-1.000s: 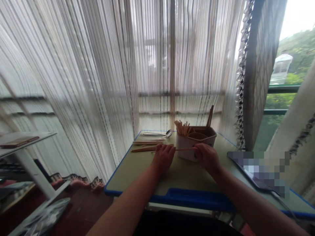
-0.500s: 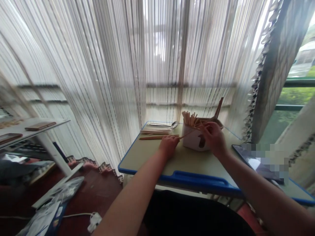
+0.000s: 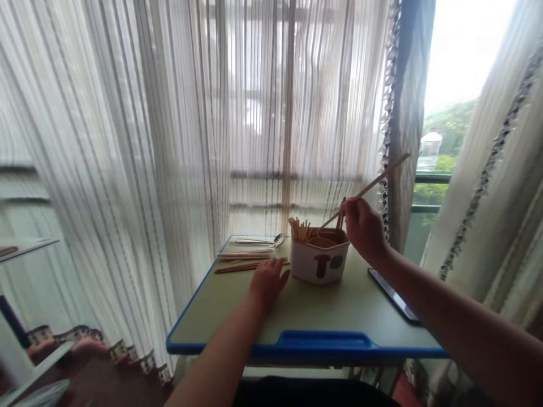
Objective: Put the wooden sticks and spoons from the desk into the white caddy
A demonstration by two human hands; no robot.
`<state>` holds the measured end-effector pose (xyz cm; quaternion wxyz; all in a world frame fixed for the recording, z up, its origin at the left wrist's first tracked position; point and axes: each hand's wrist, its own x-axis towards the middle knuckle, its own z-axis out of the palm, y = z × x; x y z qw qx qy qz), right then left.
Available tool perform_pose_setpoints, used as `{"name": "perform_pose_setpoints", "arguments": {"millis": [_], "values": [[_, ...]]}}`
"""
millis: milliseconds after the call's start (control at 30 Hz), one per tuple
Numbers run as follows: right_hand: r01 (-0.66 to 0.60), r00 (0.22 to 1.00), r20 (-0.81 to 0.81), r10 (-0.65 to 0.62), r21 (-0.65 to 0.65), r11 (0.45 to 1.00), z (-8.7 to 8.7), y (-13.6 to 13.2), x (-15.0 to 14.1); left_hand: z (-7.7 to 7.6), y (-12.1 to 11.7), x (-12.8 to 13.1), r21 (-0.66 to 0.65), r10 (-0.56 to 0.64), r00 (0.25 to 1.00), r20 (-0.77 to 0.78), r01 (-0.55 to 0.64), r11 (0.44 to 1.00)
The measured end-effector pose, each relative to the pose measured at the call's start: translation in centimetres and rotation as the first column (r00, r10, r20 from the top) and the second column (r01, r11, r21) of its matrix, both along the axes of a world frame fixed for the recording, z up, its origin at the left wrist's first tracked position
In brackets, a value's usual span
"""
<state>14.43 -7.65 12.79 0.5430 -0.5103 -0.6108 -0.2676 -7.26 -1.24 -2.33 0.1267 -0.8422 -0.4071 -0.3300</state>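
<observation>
A white holder (image 3: 319, 261) with a brown pattern stands on the green table (image 3: 305, 308) and has several wooden chopsticks (image 3: 299, 230) upright in its left compartment. My right hand (image 3: 363, 229) is raised over the holder's right side, closed round one long chopstick (image 3: 375, 181) that slants up to the right, its lower tip over the holder. My left hand (image 3: 267, 278) lies flat on the table just left of the holder, fingers stretched out, next to loose chopsticks (image 3: 244, 264) on the tabletop.
A metal spoon (image 3: 263, 241) lies at the table's far left. A dark phone (image 3: 392, 294) lies flat on the right side. The table has a blue rim (image 3: 322, 343) with a handle. Sheer curtains (image 3: 169, 124) hang close behind, and a window opens at right.
My right hand has lifted one chopstick from the tabletop level up over the holder and tilted it upward to the right. My left hand let go of it and flattened on the table.
</observation>
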Motion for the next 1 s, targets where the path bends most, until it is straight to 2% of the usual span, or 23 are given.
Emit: {"name": "perform_pose_setpoints", "arguments": {"millis": [100, 200, 400, 667, 767, 900, 1000], "values": [[0.165, 0.985, 0.049, -0.165, 0.0, 0.986, 0.9, 1.5, 1.8, -0.5, 0.7, 0.0, -0.039, 0.012, 1.0, 0.023, -0.011, 0.999], [0.288, 0.955, 0.106, -0.277, -0.107, 0.951, 0.3, 2.8, 2.6, -1.0, 1.4, 0.0, -0.096, 0.033, 0.999, 0.036, -0.03, 0.995], [0.383, 0.923, 0.075, -0.376, -0.213, 0.899, -0.4, 4.2, 3.5, -1.2, 1.6, -0.1, -0.129, 0.004, 1.0, 0.021, -0.001, 0.992], [0.405, 0.914, 0.134, -0.383, -0.361, 0.84, 0.3, 5.8, 4.0, -0.6, 1.1, -0.1, -0.21, 0.012, 1.0, -0.026, -0.018, 0.978], [0.421, 0.907, 0.196, -0.373, -0.452, 0.786, 0.2, 6.5, 4.2, -0.8, 1.2, -0.1, -0.191, 0.055, 0.998, -0.02, -0.058, 0.98], [0.417, 0.908, 0.306, -0.286, -0.603, 0.68, -1.0, 7.4, 4.4, -1.0, 1.3, -0.2, -0.179, 0.09, 0.996, -0.011, -0.09, 0.98], [0.413, 0.909, 0.333, -0.251, -0.635, 0.653, -2.5, 7.5, 4.1, -1.0, 1.2, -0.3, -0.174, 0.096, 0.995, -0.014, -0.097, 0.98]]}}
